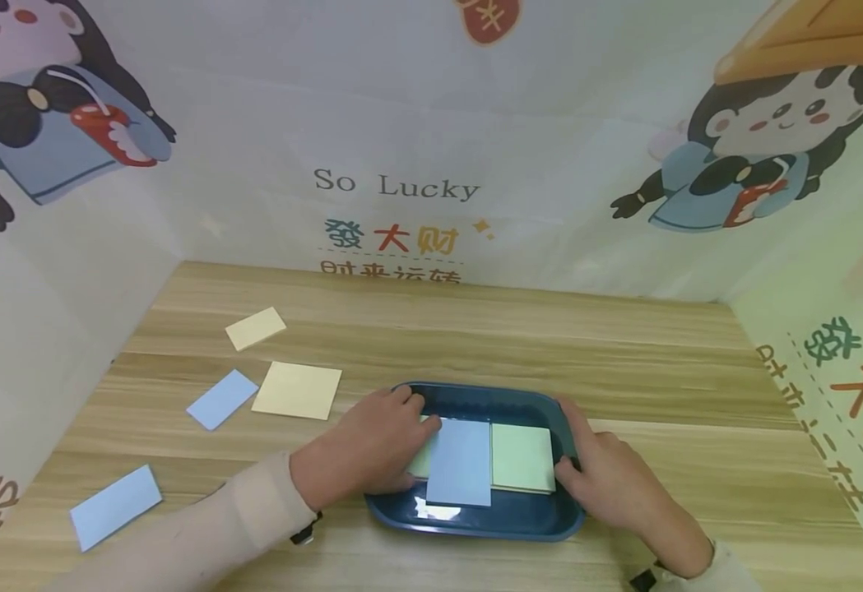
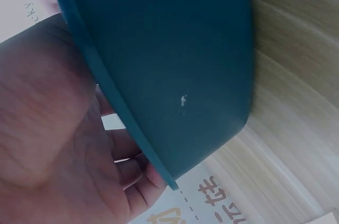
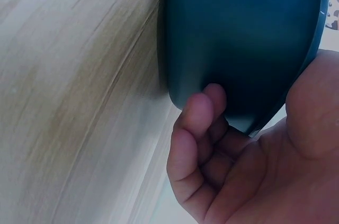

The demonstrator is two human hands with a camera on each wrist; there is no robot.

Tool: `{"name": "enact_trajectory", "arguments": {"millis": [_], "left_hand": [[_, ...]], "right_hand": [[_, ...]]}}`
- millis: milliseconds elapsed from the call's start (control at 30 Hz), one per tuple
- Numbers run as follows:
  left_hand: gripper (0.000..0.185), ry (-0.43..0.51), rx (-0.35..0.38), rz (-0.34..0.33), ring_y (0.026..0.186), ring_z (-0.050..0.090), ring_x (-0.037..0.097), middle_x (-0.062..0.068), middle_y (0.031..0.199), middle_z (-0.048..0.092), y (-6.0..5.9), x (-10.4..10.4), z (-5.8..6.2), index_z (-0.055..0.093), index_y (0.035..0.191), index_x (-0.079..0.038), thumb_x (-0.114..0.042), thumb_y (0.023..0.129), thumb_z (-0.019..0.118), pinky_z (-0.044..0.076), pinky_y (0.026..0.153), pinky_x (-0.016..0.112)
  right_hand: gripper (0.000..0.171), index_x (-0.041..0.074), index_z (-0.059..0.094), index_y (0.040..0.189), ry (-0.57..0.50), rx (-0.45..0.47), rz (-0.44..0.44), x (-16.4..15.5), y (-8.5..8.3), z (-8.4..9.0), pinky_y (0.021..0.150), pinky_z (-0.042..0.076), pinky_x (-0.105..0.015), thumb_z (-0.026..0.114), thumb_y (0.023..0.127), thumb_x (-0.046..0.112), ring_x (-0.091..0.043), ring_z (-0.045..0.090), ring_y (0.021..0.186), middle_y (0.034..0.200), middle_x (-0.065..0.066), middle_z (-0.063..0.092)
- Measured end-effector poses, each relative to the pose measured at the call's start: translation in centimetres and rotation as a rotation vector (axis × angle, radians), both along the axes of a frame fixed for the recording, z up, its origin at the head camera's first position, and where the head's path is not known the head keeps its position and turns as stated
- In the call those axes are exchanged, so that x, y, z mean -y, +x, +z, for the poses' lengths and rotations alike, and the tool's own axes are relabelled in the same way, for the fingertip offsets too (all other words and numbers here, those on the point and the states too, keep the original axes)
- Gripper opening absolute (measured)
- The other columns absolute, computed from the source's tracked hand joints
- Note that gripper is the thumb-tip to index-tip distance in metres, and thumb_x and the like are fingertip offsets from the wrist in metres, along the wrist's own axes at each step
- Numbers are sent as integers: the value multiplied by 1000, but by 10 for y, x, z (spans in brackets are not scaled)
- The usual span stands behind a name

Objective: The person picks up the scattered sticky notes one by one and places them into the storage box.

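A dark blue tray (image 1: 475,526) stands on the wooden table, tilted in both wrist views by the camera angle. Inside it, a blue paper pad (image 1: 459,464) lies between a light green pad (image 1: 521,457) and a second green pad (image 1: 421,462), partly covered by my left hand (image 1: 379,440). That hand reaches over the tray's left rim, thumb and index finger at opposite edges of the second green pad. Its other fingers (image 2: 140,189) bend near the rim. My right hand (image 1: 612,473) grips the tray's right end, thumb over the rim, fingers (image 3: 198,115) curled against the outer wall.
Left of the tray lie a large yellow paper (image 1: 298,390), a small yellow paper (image 1: 256,328), a small blue paper (image 1: 222,400) and another blue paper (image 1: 116,506). Printed cloth walls (image 1: 431,123) enclose the table at the back and sides.
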State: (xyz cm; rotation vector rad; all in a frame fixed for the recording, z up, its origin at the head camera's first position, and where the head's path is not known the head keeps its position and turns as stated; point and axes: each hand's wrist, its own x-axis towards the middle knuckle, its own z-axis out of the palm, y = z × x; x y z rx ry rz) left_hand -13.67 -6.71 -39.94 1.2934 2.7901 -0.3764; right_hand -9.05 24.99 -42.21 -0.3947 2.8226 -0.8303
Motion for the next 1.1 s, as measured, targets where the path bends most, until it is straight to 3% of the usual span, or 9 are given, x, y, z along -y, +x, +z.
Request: {"name": "enact_trajectory", "arguments": {"millis": [167,300,567,733,1100], "left_hand": [[67,57,-47,-54,109,66,26,10,121,72,4,8,3,74,135,-13,-59,88,88,60,94,40],[58,112,-92,-91,111,64,27,9,127,70,7,17,6,72,135,-11,-50,93,85,60,93,39],[54,335,-182,-116,111,65,28,10,126,69,18,46,6,70,137,-8,-34,93,87,59,95,38],[51,397,-178,-52,113,64,29,10,130,69,27,62,8,72,134,-8,-32,91,88,59,93,40],[51,489,-110,123,109,62,26,7,134,67,42,100,-7,72,136,-9,-31,93,87,60,89,40]], "right_hand": [[77,-1,30,168,1,0,-1,0,0,0,43,37,-27,61,98,5,-7,41,43,56,7,46],[77,0,31,167,4,-4,-6,1,1,0,43,38,-28,61,97,6,-8,43,43,57,6,47],[76,1,31,167,21,5,-13,1,0,2,45,38,-29,62,98,7,-9,44,45,58,5,47],[77,1,31,167,30,4,-16,1,1,1,45,39,-29,62,98,7,-10,44,45,58,5,46],[77,0,30,168,37,7,-15,2,1,0,45,39,-29,62,98,7,-9,44,45,58,5,47]]}}
